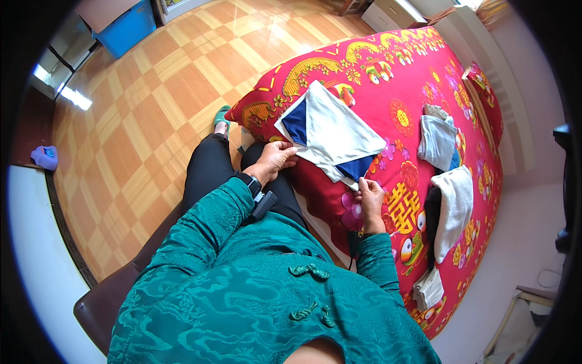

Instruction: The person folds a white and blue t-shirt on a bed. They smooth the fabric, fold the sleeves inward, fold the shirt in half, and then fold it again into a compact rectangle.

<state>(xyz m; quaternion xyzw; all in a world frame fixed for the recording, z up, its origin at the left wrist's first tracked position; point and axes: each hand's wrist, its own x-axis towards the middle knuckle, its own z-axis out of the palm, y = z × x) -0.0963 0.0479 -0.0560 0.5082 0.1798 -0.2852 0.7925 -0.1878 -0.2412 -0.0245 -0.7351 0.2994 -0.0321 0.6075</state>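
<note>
A white cloth garment with navy panels (338, 125) lies spread flat on the near edge of the red patterned bedspread (400, 150). One navy panel sits at its left corner, the other at its near right side. My left hand (274, 160) pinches the near left edge between thumb and fingers. At the near right corner, my right hand (371, 200) grips the hem in its fingertips. Small creases run along the edge between my two hands, while the far part looks smooth.
To the right on the bed lie a folded light grey garment (437, 142), a folded white towel-like cloth (454, 211), a black cloth (433, 227) and a small folded beige cloth (428, 290). A blue storage box (127, 29) stands on the tiled floor (150, 127).
</note>
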